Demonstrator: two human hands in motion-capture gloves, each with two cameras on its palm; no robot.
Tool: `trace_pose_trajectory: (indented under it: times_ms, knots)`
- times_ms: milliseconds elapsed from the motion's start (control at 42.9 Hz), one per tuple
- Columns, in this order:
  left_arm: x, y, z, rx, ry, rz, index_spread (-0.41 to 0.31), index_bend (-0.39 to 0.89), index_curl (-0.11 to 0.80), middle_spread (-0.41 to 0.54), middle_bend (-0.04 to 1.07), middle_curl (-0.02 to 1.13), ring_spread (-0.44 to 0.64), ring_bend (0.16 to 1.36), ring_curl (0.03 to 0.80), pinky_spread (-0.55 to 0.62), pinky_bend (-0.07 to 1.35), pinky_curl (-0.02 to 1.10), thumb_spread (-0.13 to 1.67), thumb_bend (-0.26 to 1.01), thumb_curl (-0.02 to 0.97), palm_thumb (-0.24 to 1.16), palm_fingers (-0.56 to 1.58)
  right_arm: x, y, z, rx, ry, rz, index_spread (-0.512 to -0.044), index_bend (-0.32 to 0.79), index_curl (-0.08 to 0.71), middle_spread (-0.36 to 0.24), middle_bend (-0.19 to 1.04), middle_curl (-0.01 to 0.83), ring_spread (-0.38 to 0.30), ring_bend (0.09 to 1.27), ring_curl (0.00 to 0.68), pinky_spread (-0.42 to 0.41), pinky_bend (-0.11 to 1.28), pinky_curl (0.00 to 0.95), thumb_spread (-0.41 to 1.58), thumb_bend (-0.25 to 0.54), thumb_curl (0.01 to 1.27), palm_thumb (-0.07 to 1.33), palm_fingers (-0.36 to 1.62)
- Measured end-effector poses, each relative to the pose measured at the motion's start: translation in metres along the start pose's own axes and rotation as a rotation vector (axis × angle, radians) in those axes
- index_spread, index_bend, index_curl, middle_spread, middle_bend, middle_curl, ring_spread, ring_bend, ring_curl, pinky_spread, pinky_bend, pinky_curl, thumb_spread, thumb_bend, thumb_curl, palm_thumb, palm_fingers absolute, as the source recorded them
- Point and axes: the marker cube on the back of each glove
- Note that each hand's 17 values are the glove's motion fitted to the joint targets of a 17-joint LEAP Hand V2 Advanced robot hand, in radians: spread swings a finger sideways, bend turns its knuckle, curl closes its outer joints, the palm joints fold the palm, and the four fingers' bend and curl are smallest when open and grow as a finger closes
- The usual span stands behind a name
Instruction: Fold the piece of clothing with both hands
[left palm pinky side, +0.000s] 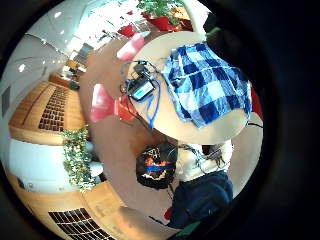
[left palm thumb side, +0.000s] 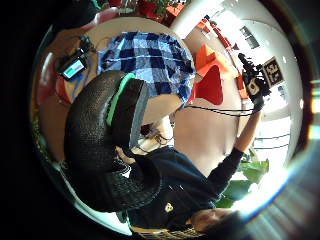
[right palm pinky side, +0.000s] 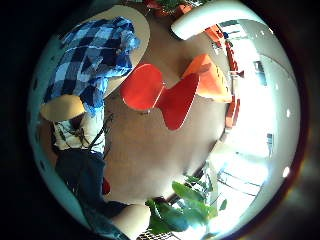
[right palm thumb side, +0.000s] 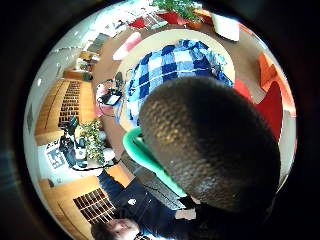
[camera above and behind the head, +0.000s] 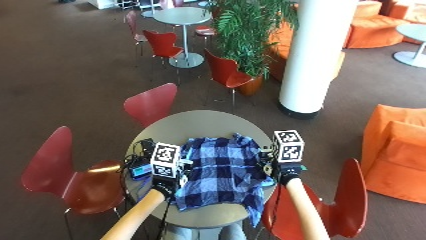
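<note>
Outside view: blue checked shirt (camera above and behind the head: 221, 176) lies crumpled on the round table (camera above and behind the head: 200, 122), its near right corner drooping over the edge; left hand (camera above and behind the head: 164, 189) and right hand (camera above and behind the head: 289, 174) flank it, finger state indiscernible. Palm views: shirt (left palm pinky side: 207, 82) well below, unheld; the overhang could slide off if tugged unevenly.

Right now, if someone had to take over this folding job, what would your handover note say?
Left hand: raised over the near left edge of the blue checked shirt, holding nothing as far as the outside view shows; finger pose unclear.
Right hand: raised beside the shirt's right edge, also holding nothing visible.
The shirt lies spread and rumpled on the round table, one corner hanging over the near right rim. A small device with cables sits at the table's left.
Done: no fold visible yet.
Left: grip the cloth with both hands and make every fold.
</note>
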Motion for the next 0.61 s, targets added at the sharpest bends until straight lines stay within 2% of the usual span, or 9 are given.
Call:
trace_pose_trajectory:
  times_ms: [93,210,443,560,606]
  knots:
    - [0.001,0.002,-0.001,-0.008,-0.018,0.004,-0.099,0.26,0.147,-0.011,0.22,0.15,0.07,0.42,0.159,0.07,0.27,0.14,0.71,0.11,0.057,0.18,0.61,0.001,0.010,-0.002,0.005,-0.004,-0.001,-0.292,0.16,0.088,-0.066,0.16,0.059,0.065,0.32,0.089,0.157,0.45,0.153,0.72,0.094,0.04,0.14,0.18]
    - [0.000,0.005,-0.005,-0.010,-0.011,0.001,-0.120,0.25,0.202,-0.014,0.19,0.20,0.08,0.42,0.199,0.08,0.26,0.18,0.92,0.10,0.086,0.20,0.60,0.003,0.019,-0.005,0.025,-0.014,-0.012,-0.352,0.16,0.128,-0.073,0.17,0.094,0.082,0.34,0.121,0.192,0.47,0.197,0.95,0.086,0.06,0.14,0.16]
    - [-0.010,-0.001,0.009,-0.031,0.023,-0.007,-0.138,0.21,0.277,-0.008,0.16,0.24,0.10,0.41,0.234,0.09,0.23,0.23,1.13,0.07,0.135,0.20,0.58,-0.004,0.014,-0.006,0.004,-0.031,-0.063,-0.396,0.15,0.176,-0.081,0.18,0.150,0.091,0.38,0.164,0.217,0.50,0.246,1.17,0.058,0.10,0.14,0.15]
    - [-0.014,-0.013,0.026,-0.071,0.050,0.012,-0.139,0.19,0.302,-0.003,0.15,0.25,0.10,0.41,0.247,0.09,0.23,0.26,1.16,0.04,0.153,0.19,0.57,-0.013,0.000,0.003,0.001,-0.039,-0.159,-0.404,0.14,0.189,-0.089,0.17,0.168,0.095,0.38,0.178,0.235,0.54,0.273,1.17,0.045,0.13,0.16,0.15]
    - [-0.015,-0.019,0.036,-0.099,0.080,0.024,-0.133,0.16,0.302,0.016,0.12,0.25,0.11,0.42,0.257,0.10,0.26,0.27,1.15,0.02,0.161,0.18,0.51,-0.015,-0.007,0.009,0.009,-0.045,-0.171,-0.407,0.12,0.190,-0.075,0.16,0.173,0.097,0.38,0.184,0.246,0.58,0.290,1.15,0.051,0.15,0.20,0.14]
